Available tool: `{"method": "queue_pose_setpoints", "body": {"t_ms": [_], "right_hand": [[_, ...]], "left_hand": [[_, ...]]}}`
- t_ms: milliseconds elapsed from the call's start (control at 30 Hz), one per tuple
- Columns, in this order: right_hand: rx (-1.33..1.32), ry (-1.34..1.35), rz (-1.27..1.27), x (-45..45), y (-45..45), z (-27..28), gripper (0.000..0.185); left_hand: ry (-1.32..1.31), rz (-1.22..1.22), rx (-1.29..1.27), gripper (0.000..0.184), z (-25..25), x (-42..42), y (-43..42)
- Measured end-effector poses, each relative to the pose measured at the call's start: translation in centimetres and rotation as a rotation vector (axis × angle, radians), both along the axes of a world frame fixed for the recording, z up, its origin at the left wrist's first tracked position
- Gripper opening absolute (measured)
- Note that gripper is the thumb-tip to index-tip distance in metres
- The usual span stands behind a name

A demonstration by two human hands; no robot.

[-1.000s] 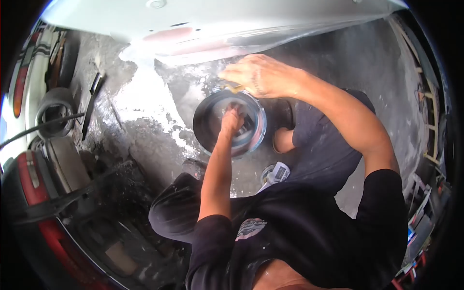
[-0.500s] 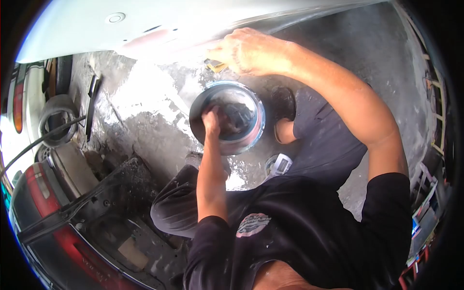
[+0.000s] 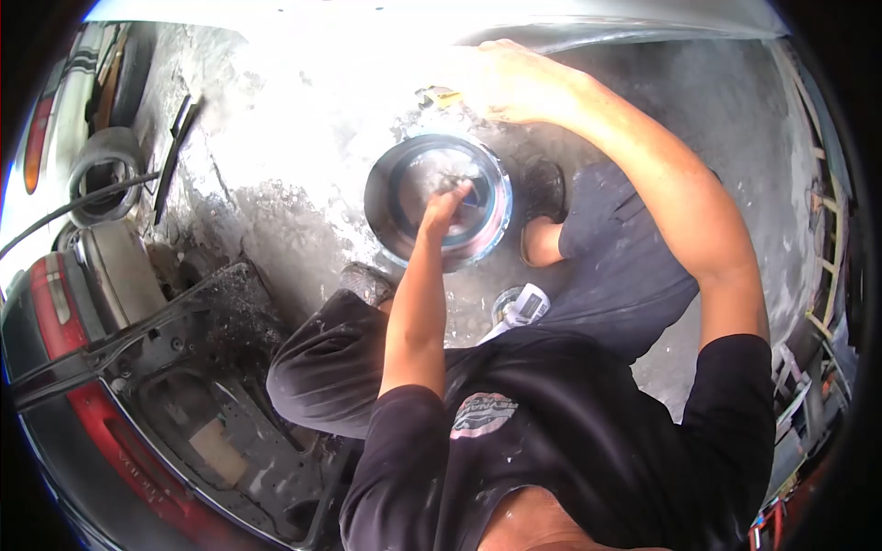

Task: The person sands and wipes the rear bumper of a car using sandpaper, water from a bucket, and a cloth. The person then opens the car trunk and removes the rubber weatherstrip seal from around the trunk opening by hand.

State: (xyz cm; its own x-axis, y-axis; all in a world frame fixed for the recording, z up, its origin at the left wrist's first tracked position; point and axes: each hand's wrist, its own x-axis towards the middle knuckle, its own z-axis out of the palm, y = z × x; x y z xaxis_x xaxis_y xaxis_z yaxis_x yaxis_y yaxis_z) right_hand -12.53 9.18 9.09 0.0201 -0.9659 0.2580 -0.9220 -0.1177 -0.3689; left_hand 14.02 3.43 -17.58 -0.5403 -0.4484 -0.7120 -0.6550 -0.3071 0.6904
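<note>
Bucket (image 3: 501, 225) stands on the floor (image 3: 634, 101) between the person's shoes, the left arm stretched over its near rim and the left hand (image 3: 444, 207) down inside. The right arm bends wide at the elbow and reaches inward, the right hand (image 3: 510, 84) raised beyond the far rim. At far left are a dark car panel (image 3: 230, 395) with a red strip, a tyre (image 3: 106, 174) and a black strip (image 3: 173, 161); a white-labelled item (image 3: 526, 305) sits near the bucket's near side. How far the left fingers close, I cannot tell; the right ones grip a yellow piece (image 3: 446, 96), their tips lost in glare.
</note>
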Motion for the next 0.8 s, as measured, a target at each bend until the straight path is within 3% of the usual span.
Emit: {"method": "queue_pose_setpoints", "body": {"t_ms": [67, 200, 233, 300, 333, 433, 467, 533, 600, 667, 700, 733, 767, 800], "right_hand": [[0.054, -0.055, 0.012, -0.9, 0.7, 0.7, 0.045], [0.169, -0.066, -0.101, 2.5, 0.5, 3.4, 0.040], [0.160, -0.063, -0.104, 3.0, 0.0, 3.9, 0.040], [0.697, -0.263, -0.220, 3.8, -0.7, 4.4, 0.040], [0.684, -0.264, -0.226, 3.6, -0.4, 3.0, 0.040], [0.057, -0.339, -0.051, 4.2, -0.6, -6.4, 0.043], [0.040, -0.338, -0.055, 4.7, -0.9, -6.2, 0.043], [0.322, -0.705, -0.148, 6.3, -1.2, -5.5, 0.046], [0.370, -0.756, -0.204, 7.6, -0.8, -3.8, 0.049], [0.551, -1.347, -0.434, 9.4, 0.1, -1.3, 0.053], [0.417, -1.455, -0.436, 10.4, 0.3, 1.0, 0.055], [0.406, -1.446, -0.422, 10.4, -0.3, 0.3, 0.055], [0.370, -1.471, -0.343, 10.2, -1.4, -1.5, 0.056], [0.328, -1.490, -0.260, 9.8, -2.4, -2.7, 0.058]], "left_hand": [[0.049, 0.063, 0.320, 0.049, -0.5, 0.3, -1.2], [0.094, 0.084, 0.106, 0.048, 6.7, -0.2, -1.9], [0.095, 0.072, 0.054, 0.033, 8.5, 0.0, -2.2], [0.159, 0.100, 0.038, 0.026, 11.1, 0.8, -2.8], [0.221, 0.131, 0.030, 0.024, 12.4, 1.0, -2.9], [0.276, 0.156, -0.068, 0.027, 19.4, 0.7, -2.5], [0.308, 0.151, -0.154, 0.027, 21.4, 0.8, -2.5], [0.322, 0.151, -0.204, 0.027, 26.1, 0.8, -1.9], [0.508, 0.271, -0.100, 0.024, 28.5, 0.6, -1.5], [0.556, 0.341, -0.178, 0.016, 28.6, -0.2, -1.2], [0.600, 0.418, -0.260, 0.014, 28.6, -0.6, -1.3], [0.630, 0.500, -0.332, 0.018, 28.1, -0.5, -1.4], [0.520, 0.349, -0.359, 0.039, 26.4, 0.4, -1.8], [0.512, 0.310, -0.341, 0.047, 25.9, 0.4, -1.0]]}}
